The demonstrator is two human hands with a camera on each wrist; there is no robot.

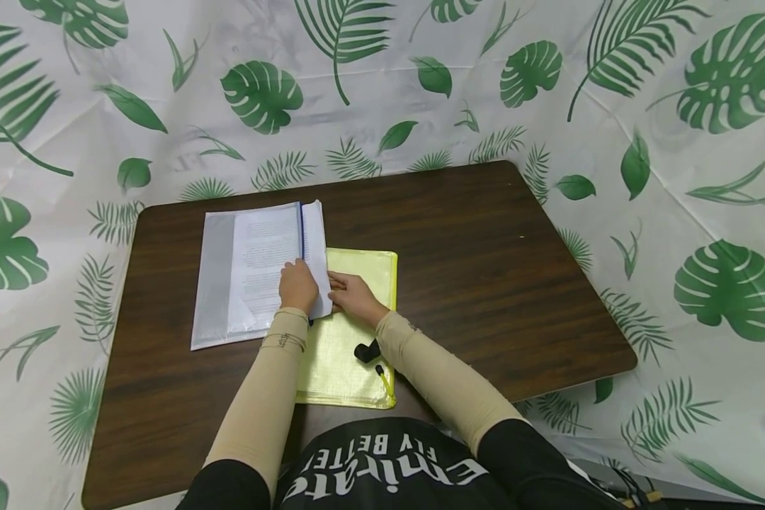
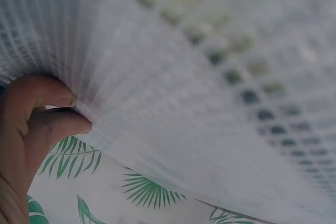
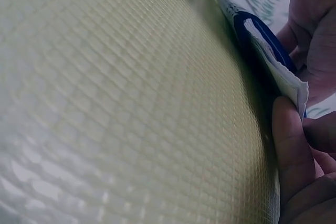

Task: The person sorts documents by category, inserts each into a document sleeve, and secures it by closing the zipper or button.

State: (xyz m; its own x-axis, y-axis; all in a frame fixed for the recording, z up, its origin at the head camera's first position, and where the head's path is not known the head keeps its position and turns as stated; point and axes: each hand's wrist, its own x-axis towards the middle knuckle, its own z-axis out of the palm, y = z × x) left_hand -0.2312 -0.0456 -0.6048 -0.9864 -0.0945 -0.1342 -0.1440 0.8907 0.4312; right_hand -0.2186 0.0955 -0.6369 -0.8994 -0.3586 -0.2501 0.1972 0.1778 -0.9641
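Note:
A clear mesh zip pouch (image 1: 215, 283) with a blue zip edge lies on the left of the table, printed sheets inside it. White papers (image 1: 316, 248) stick out past its blue edge on the right. My left hand (image 1: 298, 285) pinches the pouch near that edge; in the left wrist view its thumb and finger (image 2: 58, 121) close on the mesh rim. From the right, my right hand (image 1: 355, 296) pinches the edge of the protruding papers (image 3: 289, 82) between thumb and fingers. Beneath both hands lies a yellow mesh zip pouch (image 1: 350, 375), partly covered by the clear one.
The brown wooden table (image 1: 472, 269) reaches far to the right. A yellow zip pull (image 1: 384, 379) and a small black object (image 1: 366, 352) show over the yellow pouch by my right forearm. A leaf-printed sheet (image 1: 382, 78) hangs behind the table.

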